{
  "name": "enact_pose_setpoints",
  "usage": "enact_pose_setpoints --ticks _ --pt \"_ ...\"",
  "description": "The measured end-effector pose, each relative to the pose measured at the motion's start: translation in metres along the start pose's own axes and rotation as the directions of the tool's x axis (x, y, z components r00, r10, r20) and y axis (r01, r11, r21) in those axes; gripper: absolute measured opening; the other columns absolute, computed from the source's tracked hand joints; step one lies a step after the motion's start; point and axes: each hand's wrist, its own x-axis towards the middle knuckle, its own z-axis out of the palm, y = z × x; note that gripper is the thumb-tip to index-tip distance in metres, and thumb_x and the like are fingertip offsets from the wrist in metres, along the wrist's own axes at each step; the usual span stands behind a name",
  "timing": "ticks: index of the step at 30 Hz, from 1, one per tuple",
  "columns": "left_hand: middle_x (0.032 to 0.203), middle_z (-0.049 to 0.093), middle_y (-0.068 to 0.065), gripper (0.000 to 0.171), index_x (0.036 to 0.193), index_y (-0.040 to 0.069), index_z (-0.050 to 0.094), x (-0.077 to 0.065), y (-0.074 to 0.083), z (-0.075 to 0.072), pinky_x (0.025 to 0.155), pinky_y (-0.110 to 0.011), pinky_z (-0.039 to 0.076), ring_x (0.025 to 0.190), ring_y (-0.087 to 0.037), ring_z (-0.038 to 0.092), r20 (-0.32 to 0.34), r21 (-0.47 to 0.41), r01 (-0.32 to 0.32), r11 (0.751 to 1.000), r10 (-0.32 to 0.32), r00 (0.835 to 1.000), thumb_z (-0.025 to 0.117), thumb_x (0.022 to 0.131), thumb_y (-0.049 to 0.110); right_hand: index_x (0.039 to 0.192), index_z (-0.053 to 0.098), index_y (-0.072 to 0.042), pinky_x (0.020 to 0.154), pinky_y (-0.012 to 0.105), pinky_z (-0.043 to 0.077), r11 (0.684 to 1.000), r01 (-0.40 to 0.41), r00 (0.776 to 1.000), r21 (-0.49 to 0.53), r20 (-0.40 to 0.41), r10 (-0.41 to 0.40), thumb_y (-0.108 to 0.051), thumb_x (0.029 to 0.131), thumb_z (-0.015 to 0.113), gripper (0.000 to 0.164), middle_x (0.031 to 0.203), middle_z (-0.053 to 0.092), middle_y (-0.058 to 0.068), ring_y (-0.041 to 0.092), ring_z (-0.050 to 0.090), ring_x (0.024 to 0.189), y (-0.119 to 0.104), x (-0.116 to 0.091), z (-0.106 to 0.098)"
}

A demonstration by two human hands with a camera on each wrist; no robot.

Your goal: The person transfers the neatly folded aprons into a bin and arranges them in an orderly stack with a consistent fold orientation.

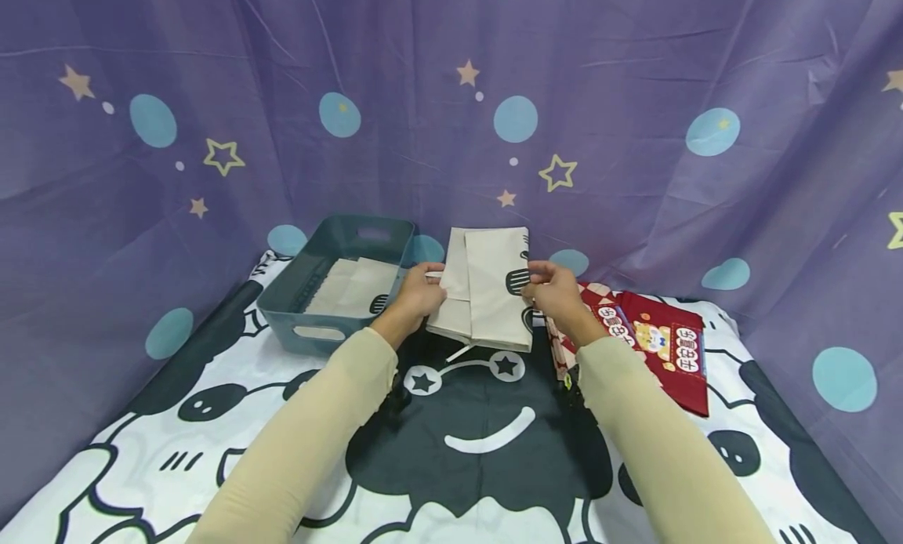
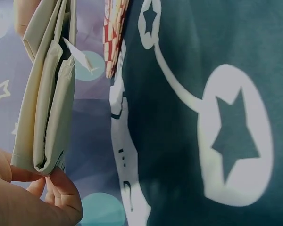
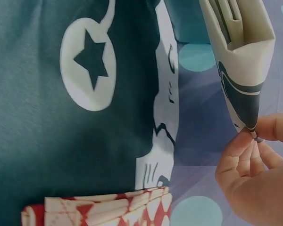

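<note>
In the head view a folded cream cloth piece [image 1: 487,285] with black print is held up between both hands, over the dark part of the bedspread. My left hand [image 1: 421,289] pinches its left edge between thumb and fingers, and the right hand [image 1: 553,297] pinches the opposite edge. Seen from the left wrist, the folded cloth [image 2: 52,117] shows several thick layers, with a narrow white strip [image 2: 80,56] sticking out. The right wrist view has the thumb and fingertips of the right hand [image 3: 259,165] closed on a lower corner of the cloth [image 3: 245,70].
Left of the hands stands a teal plastic basket [image 1: 282,324] containing another folded cream cloth [image 1: 346,289]. Beneath the right forearm lie a red-and-white checked folded cloth [image 1: 600,301] and a red folded piece [image 1: 670,340] printed with a bear. A purple curtain [image 1: 423,81] hangs behind.
</note>
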Motion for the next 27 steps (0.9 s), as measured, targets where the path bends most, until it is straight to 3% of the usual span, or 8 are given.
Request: enact_pose_setpoints --ticks 15,27 --pt "0.125 0.060 -0.022 0.057 0.143 0.002 0.053 -0.004 0.026 -0.007 0.090 -0.038 0.051 0.108 -0.027 0.058 -0.024 0.019 -0.056 0.998 0.057 0.998 0.055 0.089 -0.016 0.144 0.053 0.001 0.065 0.022 0.054 0.999 0.038 0.999 0.000 0.005 -0.038 0.011 0.089 0.060 0.056 0.118 0.052 0.018 0.018 0.055 0.085 -0.025 0.001 -0.007" --pt "0.133 0.055 -0.020 0.059 0.146 0.007 0.051 -0.008 0.040 -0.019 0.093 -0.042 0.051 0.118 -0.032 0.054 -0.030 0.084 -0.082 0.993 0.085 0.996 0.058 0.091 -0.012 0.143 0.054 0.001 0.062 0.021 0.051 0.994 0.105 0.994 -0.025 -0.011 -0.105 0.011 0.089 0.063 0.056 0.116 0.052 0.017 0.019 0.055 0.086 -0.040 0.001 -0.006"
